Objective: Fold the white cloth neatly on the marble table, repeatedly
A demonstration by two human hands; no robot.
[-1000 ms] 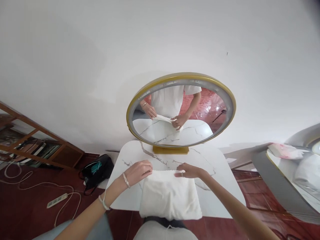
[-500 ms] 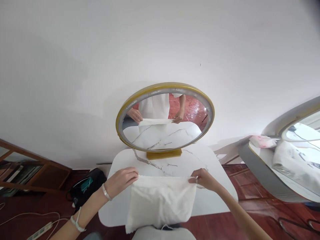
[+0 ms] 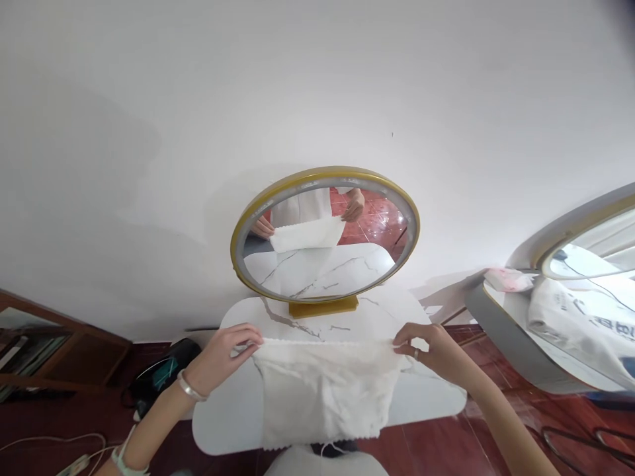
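Note:
A white towel [image 3: 332,390] with wavy edges hangs stretched between my two hands, above the front of the white marble-patterned table [image 3: 225,410]. My left hand [image 3: 225,357] pinches its upper left corner between thumb and fingers. At the upper right corner, my right hand [image 3: 429,350] grips the cloth the same way, a ring showing on one finger. The top edge is pulled nearly straight, and the lower part hangs in soft creases. Behind it stands an oval mirror [image 3: 417,228] with a gold frame, reflecting both hands and the towel.
To the right is a second table [image 3: 520,350] bearing a printed white cloth [image 3: 570,324], a pink-and-white packet [image 3: 508,279] and another mirror [image 3: 550,254]. A black bag [image 3: 161,373], a wooden shelf [image 3: 94,354] and a power strip [image 3: 74,466] are at left.
Both hands have risen slightly and moved apart, drawing the towel's top edge wider and tauter. Its lower edge now hangs more level. The view has shifted a little.

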